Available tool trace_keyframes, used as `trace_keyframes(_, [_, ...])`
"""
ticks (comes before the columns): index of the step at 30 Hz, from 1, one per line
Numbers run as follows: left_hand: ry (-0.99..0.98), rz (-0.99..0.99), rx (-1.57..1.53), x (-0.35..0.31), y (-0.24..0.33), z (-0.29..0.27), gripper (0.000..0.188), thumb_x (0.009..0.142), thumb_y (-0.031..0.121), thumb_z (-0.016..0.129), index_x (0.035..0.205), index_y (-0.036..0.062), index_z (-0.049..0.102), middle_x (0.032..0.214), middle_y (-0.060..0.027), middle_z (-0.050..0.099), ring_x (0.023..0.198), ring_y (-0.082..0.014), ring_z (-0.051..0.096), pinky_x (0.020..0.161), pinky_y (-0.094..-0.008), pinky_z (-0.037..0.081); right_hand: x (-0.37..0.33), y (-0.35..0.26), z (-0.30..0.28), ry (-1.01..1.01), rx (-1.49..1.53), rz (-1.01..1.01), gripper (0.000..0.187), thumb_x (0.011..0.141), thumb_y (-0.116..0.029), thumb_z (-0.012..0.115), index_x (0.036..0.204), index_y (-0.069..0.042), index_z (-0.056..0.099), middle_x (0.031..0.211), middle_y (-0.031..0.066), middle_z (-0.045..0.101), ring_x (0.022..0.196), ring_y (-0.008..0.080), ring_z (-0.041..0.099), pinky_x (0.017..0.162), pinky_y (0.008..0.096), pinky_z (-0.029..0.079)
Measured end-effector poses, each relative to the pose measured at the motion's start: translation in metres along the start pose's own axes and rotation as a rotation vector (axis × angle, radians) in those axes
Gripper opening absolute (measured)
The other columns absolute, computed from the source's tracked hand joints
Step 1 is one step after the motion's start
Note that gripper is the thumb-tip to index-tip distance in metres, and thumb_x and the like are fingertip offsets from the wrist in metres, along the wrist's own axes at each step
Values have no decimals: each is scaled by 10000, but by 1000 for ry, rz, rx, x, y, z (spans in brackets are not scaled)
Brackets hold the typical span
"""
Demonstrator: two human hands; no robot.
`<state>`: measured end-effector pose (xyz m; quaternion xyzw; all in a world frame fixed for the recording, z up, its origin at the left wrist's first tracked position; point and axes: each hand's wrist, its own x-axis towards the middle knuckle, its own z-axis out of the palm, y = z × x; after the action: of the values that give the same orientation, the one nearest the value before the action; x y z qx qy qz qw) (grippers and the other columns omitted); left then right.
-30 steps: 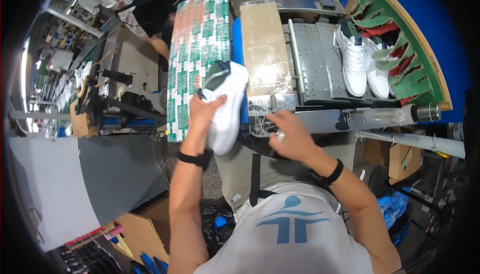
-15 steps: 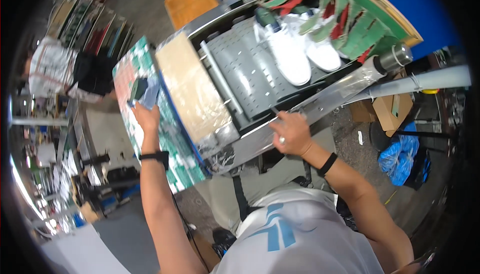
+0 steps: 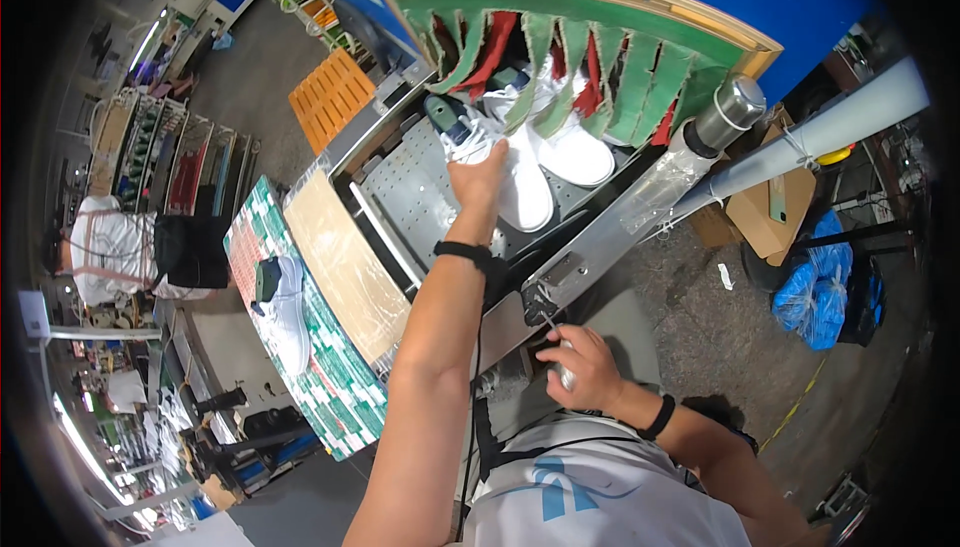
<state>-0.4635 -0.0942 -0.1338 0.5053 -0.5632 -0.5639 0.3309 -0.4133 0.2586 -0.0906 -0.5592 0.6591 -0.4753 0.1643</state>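
Observation:
A white lace-up shoe [image 3: 525,187] with a dark green insole lies on the perforated metal conveyor bed, toe toward me. My left hand [image 3: 478,185] is closed on its side by the laces, the fingers partly hidden. Right of it a second white shoe [image 3: 580,155] rests partly under hanging strips. Another white shoe [image 3: 287,317] lies on the green-and-pink patterned board [image 3: 345,412] at the left. In front of my body, my right hand [image 3: 585,369] is closed around a slim tool [image 3: 567,377] with a pale handle and thin metal shaft.
Green and red cloth strips [image 3: 630,87] hang over the conveyor opening. A tan board [image 3: 345,267] lies beside the bed. At the right are a metal flask [image 3: 735,107], a thick pipe [image 3: 830,122], a cardboard box [image 3: 775,202] and blue bags [image 3: 810,292]. Another person [image 3: 115,247] is at far left.
My left hand has left the shoe on the patterned board and moved right to a shoe on the conveyor. My right hand has drawn back toward my body with the tool.

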Motion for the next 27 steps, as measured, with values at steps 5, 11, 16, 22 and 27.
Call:
trace_keyframes(5, [-173,-14,-352,7,11,-75,375,934,127,840,1261,18,690,1149,-89,778,978,-218,767,843,-365,629,-31,-6,-3,-79,33,72,310,757,-134,802,1066,-118,773,1243,125,651,1090,343,676,958,450,554])
trace_keyframes(11, [-164,-417,-701,-89,36,-225,553,1022,192,695,1533,69,522,1299,-134,719,1148,-297,738,984,-419,626,-18,-10,5,-123,119,74,296,748,-103,782,1044,-93,776,1222,161,657,1096,373,679,940,461,566])
trace_keyframes(16, [112,14,1,-208,51,-299,837,921,109,786,1641,17,369,1431,-147,627,1240,-288,676,1042,-374,573,20,-36,41,-193,203,-40,296,782,-126,788,1076,-102,769,1206,143,654,1100,362,671,943,471,553])
trace_keyframes(22, [397,105,314,-287,-8,-351,1283,778,132,918,1731,-48,78,1532,-240,533,1338,-284,599,1100,-360,511,38,-72,88,-308,251,-109,299,840,-138,769,1131,-74,757,1182,163,654,1105,368,673,946,468,552])
trace_keyframes(27, [381,-17,302,-312,0,-324,1322,798,128,919,1740,-23,3,1441,-218,615,1254,-272,655,1058,-360,537,26,-79,106,-370,211,-104,318,855,-143,768,1163,-69,758,1174,163,658,1075,366,680,937,452,559])
